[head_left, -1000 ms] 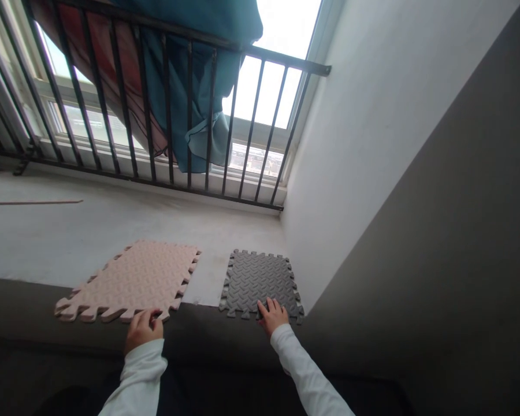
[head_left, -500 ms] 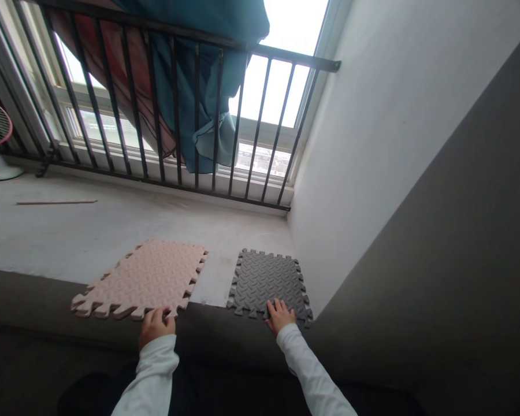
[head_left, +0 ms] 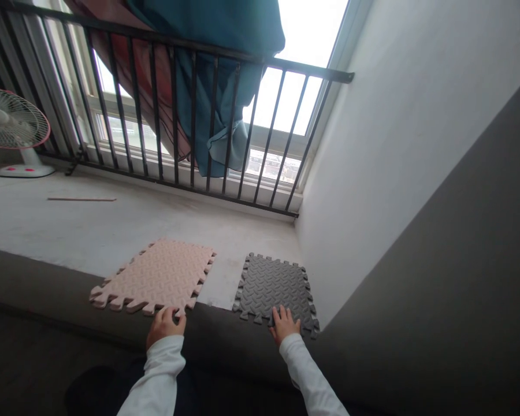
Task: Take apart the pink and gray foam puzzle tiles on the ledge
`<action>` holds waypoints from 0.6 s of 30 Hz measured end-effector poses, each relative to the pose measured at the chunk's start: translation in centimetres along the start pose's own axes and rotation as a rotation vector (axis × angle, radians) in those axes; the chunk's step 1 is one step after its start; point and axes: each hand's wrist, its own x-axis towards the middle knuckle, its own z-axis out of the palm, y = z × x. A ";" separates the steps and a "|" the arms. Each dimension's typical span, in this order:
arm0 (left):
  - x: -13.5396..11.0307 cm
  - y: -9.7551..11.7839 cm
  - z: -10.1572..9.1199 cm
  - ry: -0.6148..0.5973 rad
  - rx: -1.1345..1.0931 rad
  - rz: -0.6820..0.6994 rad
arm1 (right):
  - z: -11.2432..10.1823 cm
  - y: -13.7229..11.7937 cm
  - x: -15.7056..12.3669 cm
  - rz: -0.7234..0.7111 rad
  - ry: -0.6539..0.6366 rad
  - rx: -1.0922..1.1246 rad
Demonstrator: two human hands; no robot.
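Note:
A pink foam mat tile [head_left: 160,274] with jigsaw edges lies on the pale ledge, its front teeth jutting past the ledge's edge. My left hand [head_left: 166,327] is at its front right corner, thumb and fingers closed around a tooth there. To the right, close to the wall, lies a dark grey foam mat tile [head_left: 275,289] with the same raised pattern. On its front edge rests my right hand [head_left: 285,325], fingers spread over the top; the thumb is only partly visible. A narrow gap separates the two tiles.
Behind the ledge [head_left: 138,222] runs a black metal railing [head_left: 190,188] in front of a window with a teal and pink curtain [head_left: 234,34]. A white fan [head_left: 23,170] and a thin stick [head_left: 82,200] are on the left. A white wall [head_left: 372,173] rises on the right.
The view has turned slightly left, so the scene sits further right and more of the fan shows. Both hands stay at the same tiles; the tiles' spacing looks unchanged.

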 end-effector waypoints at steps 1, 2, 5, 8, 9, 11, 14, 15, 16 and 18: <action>0.0 0.0 0.0 -0.016 0.001 0.013 | 0.0 -0.1 0.0 0.005 0.003 0.001; -0.1 0.0 0.0 -0.029 0.006 0.024 | 0.0 -0.1 -0.1 0.009 0.004 0.003; -0.1 -0.1 0.0 -0.045 0.033 0.053 | 0.1 -0.3 0.0 0.021 -0.003 0.009; -0.2 -0.1 0.1 -0.022 0.045 0.086 | -0.2 -0.5 0.0 0.038 -0.033 0.022; -0.2 -0.2 0.1 0.002 0.044 0.102 | -0.4 -0.7 0.0 0.038 -0.042 0.035; -0.1 -0.3 0.3 0.074 0.033 0.144 | -1.0 -1.1 -0.4 0.011 -0.033 0.079; 0.1 -0.3 0.4 0.220 -0.016 0.240 | -1.6 -2.4 -1.2 -0.102 0.047 0.232; 0.2 -0.2 0.3 0.272 -0.041 0.280 | -1.6 -3.0 -1.5 -0.152 0.072 0.318; 0.2 -0.1 0.2 0.319 -0.065 0.321 | -1.5 -3.7 -1.6 -0.203 0.087 0.425; 0.1 0.4 -0.1 0.393 -0.109 0.399 | -0.9 -5.4 -1.7 -0.275 0.075 0.696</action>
